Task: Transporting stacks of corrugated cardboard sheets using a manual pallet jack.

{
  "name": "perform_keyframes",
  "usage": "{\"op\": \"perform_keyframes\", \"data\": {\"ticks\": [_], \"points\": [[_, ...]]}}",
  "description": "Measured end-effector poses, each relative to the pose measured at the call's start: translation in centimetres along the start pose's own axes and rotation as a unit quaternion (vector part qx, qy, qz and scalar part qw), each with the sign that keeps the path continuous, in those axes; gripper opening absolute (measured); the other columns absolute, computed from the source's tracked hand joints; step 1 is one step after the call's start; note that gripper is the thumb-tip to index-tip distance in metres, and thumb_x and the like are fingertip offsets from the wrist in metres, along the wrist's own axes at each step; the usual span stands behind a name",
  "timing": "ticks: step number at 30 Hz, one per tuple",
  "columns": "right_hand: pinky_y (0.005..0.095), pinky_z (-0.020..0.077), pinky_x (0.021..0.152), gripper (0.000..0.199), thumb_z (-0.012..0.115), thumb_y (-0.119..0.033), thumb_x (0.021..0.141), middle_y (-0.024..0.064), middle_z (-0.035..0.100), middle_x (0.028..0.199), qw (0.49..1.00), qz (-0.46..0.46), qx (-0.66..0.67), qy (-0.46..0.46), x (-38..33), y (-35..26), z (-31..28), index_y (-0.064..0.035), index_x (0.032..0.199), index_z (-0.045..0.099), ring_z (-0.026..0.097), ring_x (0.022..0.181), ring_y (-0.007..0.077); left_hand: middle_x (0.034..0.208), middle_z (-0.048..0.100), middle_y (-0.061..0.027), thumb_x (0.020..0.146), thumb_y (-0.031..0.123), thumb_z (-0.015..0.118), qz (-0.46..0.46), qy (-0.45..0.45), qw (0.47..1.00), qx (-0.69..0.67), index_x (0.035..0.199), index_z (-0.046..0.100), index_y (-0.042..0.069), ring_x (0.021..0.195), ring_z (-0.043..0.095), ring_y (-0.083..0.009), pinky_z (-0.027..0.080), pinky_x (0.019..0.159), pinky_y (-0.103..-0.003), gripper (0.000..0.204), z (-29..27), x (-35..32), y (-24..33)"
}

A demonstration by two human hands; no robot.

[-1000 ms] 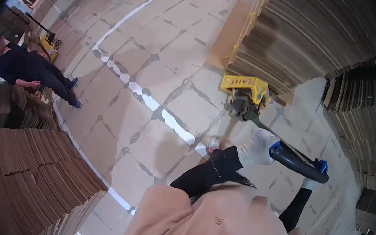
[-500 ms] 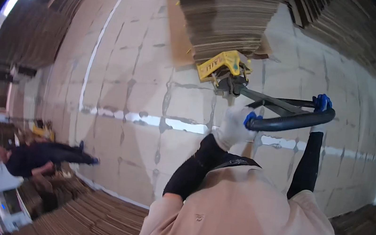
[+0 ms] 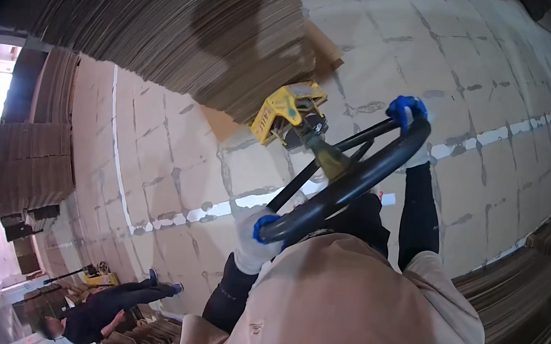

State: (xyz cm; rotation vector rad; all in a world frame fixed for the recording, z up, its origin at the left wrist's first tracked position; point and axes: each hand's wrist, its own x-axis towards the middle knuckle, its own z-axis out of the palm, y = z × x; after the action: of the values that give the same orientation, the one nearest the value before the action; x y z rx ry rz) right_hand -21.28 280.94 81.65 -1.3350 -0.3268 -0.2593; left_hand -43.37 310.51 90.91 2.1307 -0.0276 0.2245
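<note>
Both my hands, in white gloves with blue palms and fingers, grip the black loop handle (image 3: 349,194) of a yellow pallet jack (image 3: 290,110). My left hand (image 3: 254,240) is closed round the handle's near left end. At the far right end, my right hand (image 3: 409,120) has its fingers wrapped over the bar. The handle slants up to the right, close in front of my body. Behind the jack's yellow head rises a tall stack of flat cardboard (image 3: 162,25). The jack's forks are hidden by the stack.
More cardboard stacks stand at the left (image 3: 30,160) and along the lower right (image 3: 522,309). A person in dark clothes (image 3: 105,310) is at the lower left, near another yellow pallet jack (image 3: 100,279). The tiled floor (image 3: 409,57) carries a white line (image 3: 207,212).
The view has turned, and the loaded stack now fills the upper left. The handle has come closer to my body and tilts more steeply. Both hands keep their grip.
</note>
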Motion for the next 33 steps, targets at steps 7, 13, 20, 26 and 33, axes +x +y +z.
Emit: {"op": "perform_keyframes", "data": {"ticks": [7, 13, 20, 26, 33], "points": [[0.0244, 0.0374, 0.062, 0.016, 0.058, -0.011, 0.089, 0.0014, 0.049, 0.07, 0.976, 0.145, 0.149, -0.066, 5.4, -3.2, -7.1, -0.008, 0.075, 0.05, 0.046, 0.066, 0.011, 0.062, 0.058, -0.0121, 0.065, 0.012, 0.07, -0.042, 0.127, 0.991, 0.008, 0.069, 0.059, 0.0, 0.056, 0.059, -0.0273, 0.045, 0.054, -0.033, 0.016, 12.9, -1.0, 8.2], [0.0231, 0.0398, 0.062, 0.017, 0.059, -0.009, 0.088, -0.0002, 0.05, 0.07, 0.968, 0.147, 0.166, -0.118, 9.6, -1.5, -13.2, -0.0057, 0.074, 0.051, 0.046, 0.064, 0.0088, 0.059, 0.056, -0.0112, 0.068, 0.016, 0.069, -0.132, 0.198, 0.971, 0.019, 0.066, 0.059, 0.0, 0.051, 0.057, -0.0219, 0.042, 0.05, -0.03, 0.019, 20.0, -0.9, 14.6], [0.0242, 0.0421, 0.062, 0.016, 0.059, -0.014, 0.089, 0.001, 0.051, 0.072, 0.952, 0.161, 0.202, -0.162, 9.1, -2.6, -18.9, -0.0057, 0.078, 0.052, 0.05, 0.066, 0.0108, 0.052, 0.054, -0.0052, 0.07, 0.014, 0.068, -0.164, 0.269, 0.949, -0.001, 0.065, 0.058, -0.001, 0.046, 0.053, -0.014, 0.04, 0.047, -0.027, 0.018, 26.9, -2.8, 20.3], [0.0251, 0.0454, 0.063, 0.014, 0.06, -0.018, 0.09, 0.0021, 0.056, 0.077, 0.911, 0.174, 0.313, -0.206, 9.9, -0.4, -23.7, -0.0067, 0.083, 0.055, 0.054, 0.069, 0.0117, 0.052, 0.054, -0.0052, 0.07, 0.008, 0.067, -0.152, 0.302, 0.941, 0.003, 0.07, 0.06, 0.001, 0.047, 0.054, -0.0128, 0.042, 0.047, -0.026, 0.01, 32.2, -4.5, 22.5], [0.0312, 0.051, 0.072, 0.014, 0.061, -0.018, 0.09, 0.003, 0.057, 0.08, 0.927, 0.221, 0.219, -0.209, 10.8, -1.7, -28.8, -0.006, 0.087, 0.056, 0.055, 0.07, 0.013, 0.054, 0.057, -0.0056, 0.069, 0.008, 0.068, -0.203, 0.312, 0.928, 0.015, 0.071, 0.061, 0.004, 0.049, 0.056, -0.014, 0.044, 0.05, -0.027, 0.008, 39.0, -4.7, 27.0]]}}
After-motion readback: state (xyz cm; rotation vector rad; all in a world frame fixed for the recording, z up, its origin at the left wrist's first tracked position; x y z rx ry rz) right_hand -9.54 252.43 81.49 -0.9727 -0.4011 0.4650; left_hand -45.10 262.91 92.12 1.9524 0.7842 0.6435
